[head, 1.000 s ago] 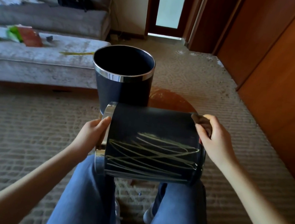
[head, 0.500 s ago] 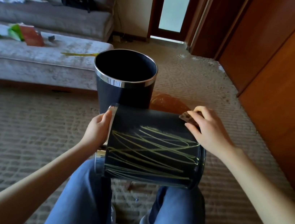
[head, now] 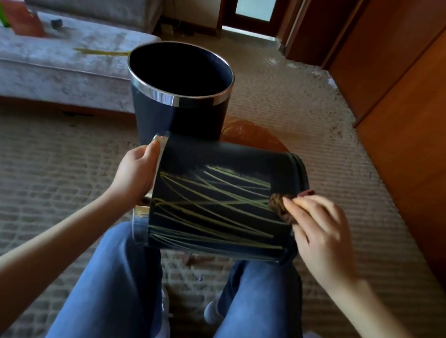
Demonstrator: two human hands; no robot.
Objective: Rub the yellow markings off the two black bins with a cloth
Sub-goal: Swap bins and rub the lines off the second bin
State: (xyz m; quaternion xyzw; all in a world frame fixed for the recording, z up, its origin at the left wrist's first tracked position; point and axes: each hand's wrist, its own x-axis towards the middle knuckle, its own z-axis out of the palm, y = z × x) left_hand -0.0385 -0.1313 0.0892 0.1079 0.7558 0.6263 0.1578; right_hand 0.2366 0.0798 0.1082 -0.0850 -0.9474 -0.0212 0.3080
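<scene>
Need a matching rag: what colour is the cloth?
Dark brown cloth, seen in the head view.

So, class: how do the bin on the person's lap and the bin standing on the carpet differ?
The lap bin lies on its side; the floor bin stands upright, mouth up. The lap bin's visible side carries yellow scribbles; the floor bin's shows none. The hands hold only the lap bin. Both are black with a shiny metal rim.

left hand [head: 135, 175] reaches forward, arm extended, fingers [head: 152, 150] curled in a grip, thumb up. right hand [head: 318, 234] angles inward from the right, fingertips [head: 289, 205] bunched in a pinch, both knees raised below.
</scene>
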